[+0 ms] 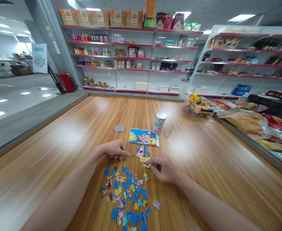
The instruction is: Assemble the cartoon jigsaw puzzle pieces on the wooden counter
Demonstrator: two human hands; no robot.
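Observation:
A small joined section of jigsaw puzzle [141, 151], with pink and yellow cartoon figures, lies between my hands. My right hand [164, 169] has its index finger on a yellow puzzle piece [146, 165] at the lower edge of this section, its other fingers curled in. Left of the section, my left hand [117, 149] rests on the table, holding nothing, index finger pointing right and the others loosely bent. Nearer to me spreads a heap of loose puzzle pieces [125, 185], mostly blue. Behind the joined section lies a picture card [143, 137] showing cartoon figures.
A cartoon-printed can [159, 123] stands at the card's right corner. A round silver lid [119, 128] lies to the left. One piece [156, 204] sits apart at the right. Farther right are a clear bin of yellow toy vehicles [200, 106] and packaged goods [245, 123]. Shelves stand beyond.

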